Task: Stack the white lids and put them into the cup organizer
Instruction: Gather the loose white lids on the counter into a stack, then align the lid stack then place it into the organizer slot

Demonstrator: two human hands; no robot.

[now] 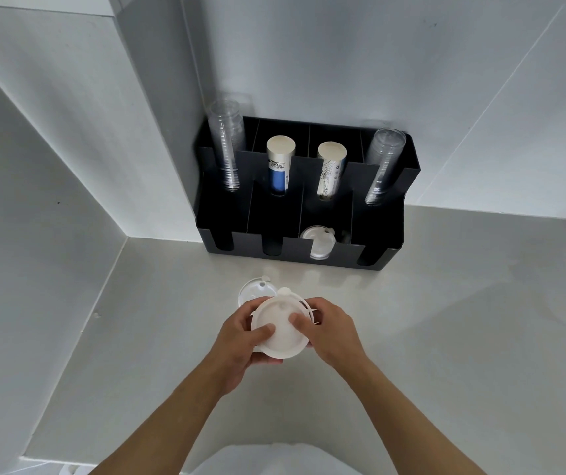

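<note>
Both my hands hold a stack of white lids [279,325] just above the counter. My left hand [240,341] grips its left and lower side, thumb on top. My right hand [331,329] grips its right side, thumb also on top. Another white lid [252,293] lies flat on the counter just behind the stack, partly hidden by it. The black cup organizer [394,204] stands against the wall. A white lid [318,240] sits in its third front compartment from the left.
The organizer's back row holds a clear cup stack [225,145] at left, two paper cup stacks [279,166] [331,171] in the middle and a clear cup stack [382,166] at right. White walls close in the counter [446,320] on the left and behind.
</note>
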